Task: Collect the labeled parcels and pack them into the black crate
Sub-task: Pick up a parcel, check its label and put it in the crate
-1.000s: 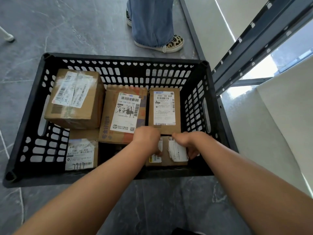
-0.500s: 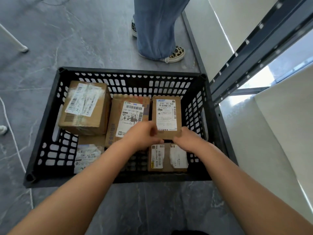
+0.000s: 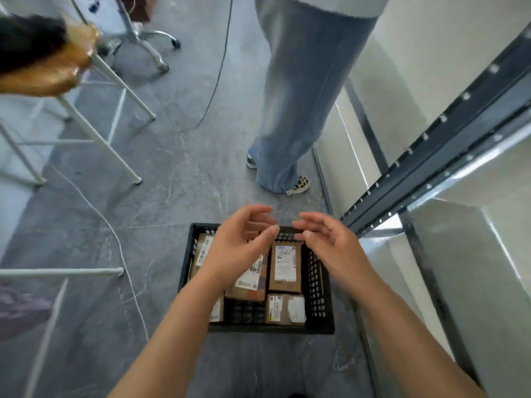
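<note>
The black crate (image 3: 321, 285) stands on the grey floor and holds several brown cardboard parcels with white labels. A narrow upright-labelled parcel (image 3: 284, 267) lies at the right, and a small parcel (image 3: 286, 309) sits in the near right corner. A wider parcel (image 3: 250, 282) lies in the middle, partly behind my left wrist. My left hand (image 3: 241, 244) and my right hand (image 3: 327, 242) hover above the crate, fingers loosely curved toward each other, holding nothing.
A person in blue jeans (image 3: 301, 96) stands just beyond the crate. Dark metal shelving (image 3: 431, 156) runs along the right. White table legs (image 3: 94, 133), a chair base (image 3: 149, 44) and a white cable (image 3: 115, 234) lie at the left.
Both hands let go of the parcels and rose out of the crate. The view lifted and pulled back, so the crate looks smaller and lower.
</note>
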Demonstrator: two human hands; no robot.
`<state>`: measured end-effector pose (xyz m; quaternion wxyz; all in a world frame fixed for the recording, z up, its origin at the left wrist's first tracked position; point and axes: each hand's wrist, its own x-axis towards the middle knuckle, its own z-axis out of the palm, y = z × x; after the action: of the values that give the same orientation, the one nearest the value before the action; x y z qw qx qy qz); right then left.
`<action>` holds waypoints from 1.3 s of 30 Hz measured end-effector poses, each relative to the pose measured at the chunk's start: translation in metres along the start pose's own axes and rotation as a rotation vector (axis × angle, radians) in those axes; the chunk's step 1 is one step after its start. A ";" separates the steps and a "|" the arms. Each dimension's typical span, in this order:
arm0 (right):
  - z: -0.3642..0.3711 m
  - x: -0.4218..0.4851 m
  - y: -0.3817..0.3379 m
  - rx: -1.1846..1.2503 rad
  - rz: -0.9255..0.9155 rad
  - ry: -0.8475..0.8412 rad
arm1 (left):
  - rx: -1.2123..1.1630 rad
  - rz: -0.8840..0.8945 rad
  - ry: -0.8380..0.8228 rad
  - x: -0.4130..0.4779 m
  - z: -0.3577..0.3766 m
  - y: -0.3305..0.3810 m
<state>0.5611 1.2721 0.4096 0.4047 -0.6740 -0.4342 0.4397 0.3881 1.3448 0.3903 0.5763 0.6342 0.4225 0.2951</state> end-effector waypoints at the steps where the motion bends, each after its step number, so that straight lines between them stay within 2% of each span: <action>1: -0.013 -0.014 -0.031 -0.010 -0.025 0.008 | -0.022 0.014 -0.012 -0.007 -0.001 0.033; 8: -0.114 -0.131 -0.233 -0.061 -0.071 0.281 | -0.050 0.130 -0.115 -0.043 0.014 0.274; 13: -0.132 -0.221 -0.309 -0.088 -0.118 0.442 | 0.035 0.258 -0.298 -0.082 0.030 0.372; 17: -0.109 -0.296 -0.321 -0.023 -0.104 0.644 | 0.054 0.386 -0.487 -0.123 0.053 0.396; 25: -0.053 -0.453 -0.297 0.103 0.062 1.170 | 0.063 0.473 -1.012 -0.244 0.103 0.398; 29: -0.027 -0.528 -0.299 0.156 0.111 1.433 | 0.075 0.534 -1.184 -0.301 0.110 0.407; 34: 0.024 -0.594 -0.306 0.122 0.188 1.529 | 0.075 0.573 -1.290 -0.366 0.104 0.411; 39: 0.076 -0.670 -0.319 0.147 0.156 1.666 | 0.042 0.650 -1.397 -0.453 0.093 0.419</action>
<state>0.2581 0.7483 0.8456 0.6042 -0.7784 0.0843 -0.1478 0.3374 0.9121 0.8368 0.5815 0.7764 -0.2414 -0.0272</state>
